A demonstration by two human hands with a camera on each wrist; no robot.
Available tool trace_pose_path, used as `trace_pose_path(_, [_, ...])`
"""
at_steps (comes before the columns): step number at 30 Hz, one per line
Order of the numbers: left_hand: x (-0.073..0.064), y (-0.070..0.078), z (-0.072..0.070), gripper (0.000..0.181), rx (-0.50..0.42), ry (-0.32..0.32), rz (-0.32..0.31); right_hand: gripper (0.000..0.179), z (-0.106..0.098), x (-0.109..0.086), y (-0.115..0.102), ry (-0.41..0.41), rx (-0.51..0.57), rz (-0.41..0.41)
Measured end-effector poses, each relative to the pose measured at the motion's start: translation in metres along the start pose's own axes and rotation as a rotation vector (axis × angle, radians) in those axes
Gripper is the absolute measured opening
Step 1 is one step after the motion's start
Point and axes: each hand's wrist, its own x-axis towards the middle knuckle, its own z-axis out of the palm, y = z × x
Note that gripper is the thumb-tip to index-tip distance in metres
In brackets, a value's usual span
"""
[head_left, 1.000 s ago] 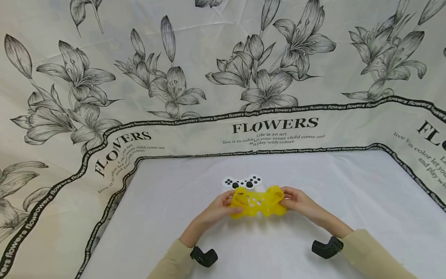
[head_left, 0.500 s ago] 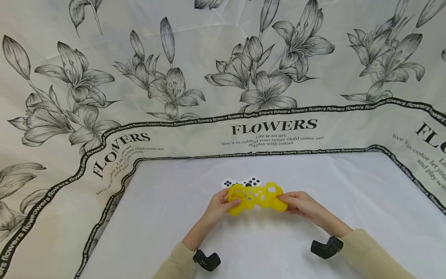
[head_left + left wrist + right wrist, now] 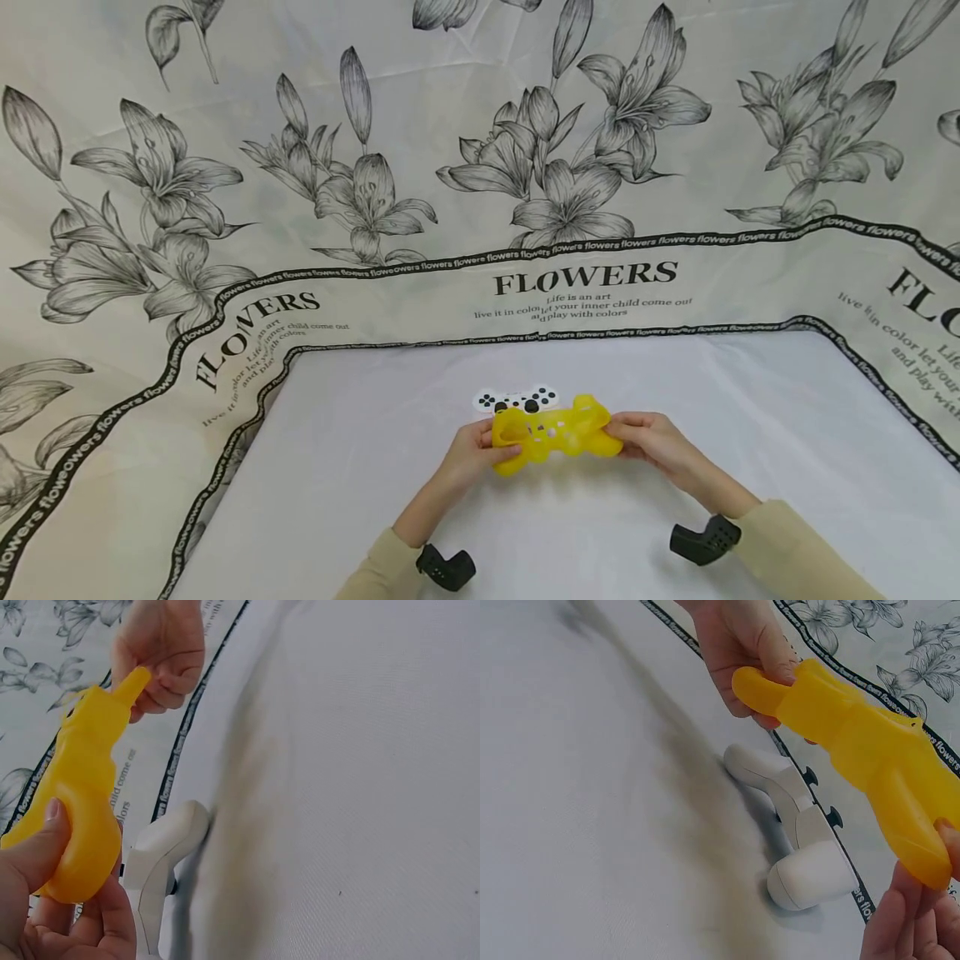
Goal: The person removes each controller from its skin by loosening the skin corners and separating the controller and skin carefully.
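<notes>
Both hands hold a yellow, soft-looking game controller cover (image 3: 555, 432) raised above the white table. My left hand (image 3: 472, 450) grips its left handle, thumb on the near face, as the left wrist view also shows. Its right handle is pinched by my right hand (image 3: 651, 442), seen close in the right wrist view. Light shows through several button holes in the cover. Just behind it, a white game controller (image 3: 516, 396) with black sticks and buttons lies on the table. The cover hides its lower part in the head view; the right wrist view shows its white handles (image 3: 810, 877).
A white cloth (image 3: 360, 467) covers the table. Flower-printed fabric (image 3: 585, 287) with black borders stands behind the table and along its sides. Black wrist devices (image 3: 446, 567) sit at both cuffs of the beige sleeves.
My right hand has shifted its hold on the cover's right handle. The cover tipped up, then partly back down, baring the controller's sticks again. The head view has shifted slightly; the controller stays put.
</notes>
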Motion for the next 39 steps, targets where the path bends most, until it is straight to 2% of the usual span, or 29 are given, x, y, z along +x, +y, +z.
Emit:
trace_pose_path(5, [-0.001,0.002,0.003,0.036,0.015,0.019,-0.026,0.048,-0.001,-0.001,-0.003,0.038,0.004,0.003])
trace_pose_path(11, [0.001,0.002,0.006,0.037,0.005,0.038,-0.004,0.060,-0.007,0.001,-0.008,-0.030,0.078,0.044])
trace_pose_path(15, [0.001,0.003,0.008,0.036,-0.007,0.047,-0.025,0.065,-0.010,0.002,-0.007,-0.064,0.105,0.049])
trace_pose_path(17, [0.001,0.004,0.008,0.037,-0.032,0.073,-0.035,0.066,-0.012,0.002,-0.007,-0.081,0.085,0.037])
trace_pose_path(19, [-0.002,0.011,0.008,0.041,-0.059,0.111,-0.052,0.066,-0.014,0.001,-0.005,-0.119,0.060,0.018])
trace_pose_path(21, [-0.001,0.011,0.007,0.046,-0.094,0.156,-0.061,0.063,-0.017,-0.001,-0.003,-0.181,0.038,0.003])
trace_pose_path(25, [0.003,0.007,0.005,0.051,-0.140,0.231,-0.076,0.056,-0.023,-0.004,0.001,-0.333,0.021,-0.028])
trace_pose_path(28, [0.005,0.003,0.003,0.050,-0.153,0.259,-0.065,0.054,-0.024,-0.003,0.002,-0.393,0.015,-0.072])
trace_pose_path(33, [0.004,0.007,0.004,0.046,-0.195,0.262,-0.044,0.054,-0.025,-0.002,0.003,-0.376,0.016,-0.140])
trace_pose_path(39, [0.001,0.011,0.005,0.046,-0.230,0.237,-0.009,0.055,-0.026,-0.005,0.004,-0.307,0.034,-0.153])
